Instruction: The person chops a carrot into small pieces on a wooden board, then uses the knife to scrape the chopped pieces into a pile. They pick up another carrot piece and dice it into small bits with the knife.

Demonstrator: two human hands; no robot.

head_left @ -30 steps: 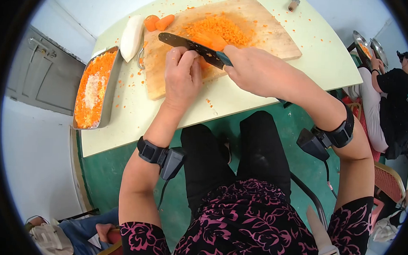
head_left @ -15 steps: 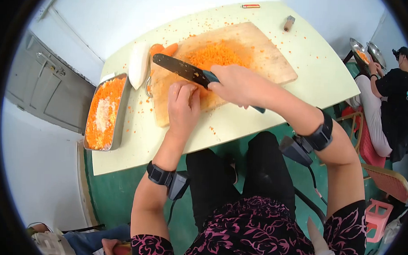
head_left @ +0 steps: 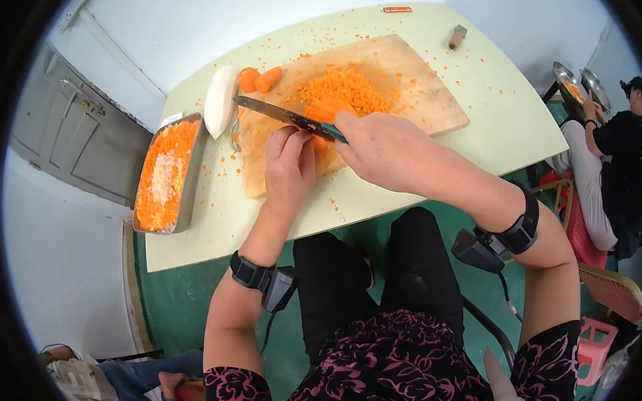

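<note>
My right hand is wrapped around the handle of a kitchen knife, its blade pointing left over the cutting board. Close under the blade, my left hand presses bent fingers onto a piece of carrot, which they partly cover. Carrot slices lie just beyond the blade. Behind them spreads a heap of finely diced carrot. Two larger carrot pieces rest by the board's far left corner, beside a peeled white radish.
A metal tray of diced carrot with a pale chopped heap stands at the table's left edge. A lighter and a small wooden-handled object lie at the back. Another person sits at the right, holding a pan.
The knife has come down and nearer, its blade turning more edge-on. Carrot slices behind the blade now show. My left hand keeps nearly the same place.
</note>
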